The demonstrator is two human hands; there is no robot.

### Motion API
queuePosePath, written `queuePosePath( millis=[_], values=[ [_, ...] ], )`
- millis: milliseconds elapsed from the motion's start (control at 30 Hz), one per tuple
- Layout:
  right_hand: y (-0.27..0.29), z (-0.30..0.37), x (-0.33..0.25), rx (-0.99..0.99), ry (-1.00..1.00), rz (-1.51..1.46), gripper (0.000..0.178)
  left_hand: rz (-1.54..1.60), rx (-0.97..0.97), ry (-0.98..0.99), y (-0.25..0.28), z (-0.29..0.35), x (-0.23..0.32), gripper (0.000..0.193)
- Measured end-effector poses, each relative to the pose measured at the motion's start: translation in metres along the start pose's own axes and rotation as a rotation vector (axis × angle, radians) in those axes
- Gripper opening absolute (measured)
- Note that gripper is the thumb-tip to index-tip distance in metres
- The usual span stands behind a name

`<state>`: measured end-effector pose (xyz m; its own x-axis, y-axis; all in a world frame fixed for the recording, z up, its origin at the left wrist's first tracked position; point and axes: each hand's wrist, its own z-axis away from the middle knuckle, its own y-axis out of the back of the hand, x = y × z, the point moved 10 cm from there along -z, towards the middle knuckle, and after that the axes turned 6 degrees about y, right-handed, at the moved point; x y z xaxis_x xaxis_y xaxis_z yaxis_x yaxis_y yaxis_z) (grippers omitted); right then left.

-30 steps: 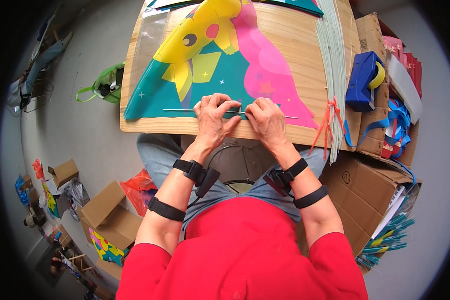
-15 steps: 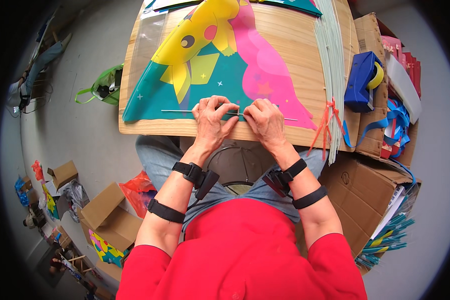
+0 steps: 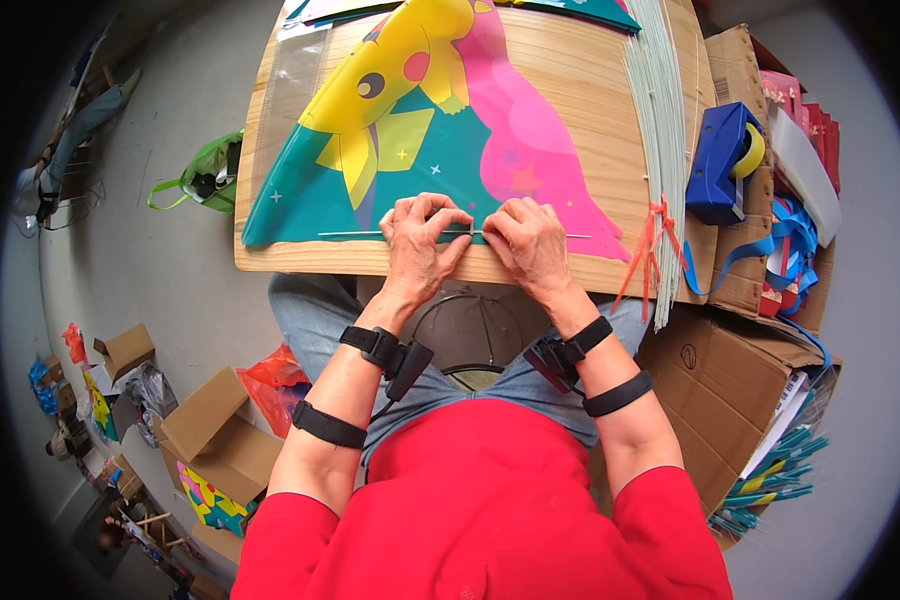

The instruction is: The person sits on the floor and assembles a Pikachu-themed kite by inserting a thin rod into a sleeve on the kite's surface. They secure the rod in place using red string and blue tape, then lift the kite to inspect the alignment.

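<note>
A kite sail [image 3: 440, 150] printed in teal, yellow and pink lies flat on the wooden table. Along its near edge runs a thin pale rod [image 3: 350, 234], lying crosswise. My left hand [image 3: 420, 245] pinches this rod near its middle, thumb and fingertips together. Close beside it, my right hand [image 3: 526, 248] also pinches the rod, with a short gap between the two hands. A small dark piece shows at the rod in that gap, too small to make out. Both sets of fingertips rest over the sail's near edge.
A bundle of long pale rods [image 3: 660, 130], tied with red string, lies at the table's right. Beyond it stand a blue tape dispenser [image 3: 720, 165] and cardboard boxes [image 3: 715, 390]. A green bag [image 3: 210, 172] sits on the floor at left; an open carton [image 3: 215, 425] stands nearer.
The rod's left end has come slightly toward me, so the rod now lies more level along the sail's near edge. Both hands keep their pinch.
</note>
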<state>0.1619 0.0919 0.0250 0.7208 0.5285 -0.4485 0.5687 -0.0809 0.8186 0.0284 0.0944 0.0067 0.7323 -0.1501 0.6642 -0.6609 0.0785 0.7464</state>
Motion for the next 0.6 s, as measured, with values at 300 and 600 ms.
queuePosePath(
  millis=[300,600],
  values=[
    [-0.004,0.0007,-0.0006,-0.005,0.007,0.006,0.011,-0.018,0.013,-0.003,0.0018,0.0008,-0.0007,0.026],
    [-0.0036,0.0005,-0.0023,-0.011,-0.003,0.006,0.011,-0.053,0.032,0.001,0.002,-0.0008,-0.0002,0.02]
  ],
)
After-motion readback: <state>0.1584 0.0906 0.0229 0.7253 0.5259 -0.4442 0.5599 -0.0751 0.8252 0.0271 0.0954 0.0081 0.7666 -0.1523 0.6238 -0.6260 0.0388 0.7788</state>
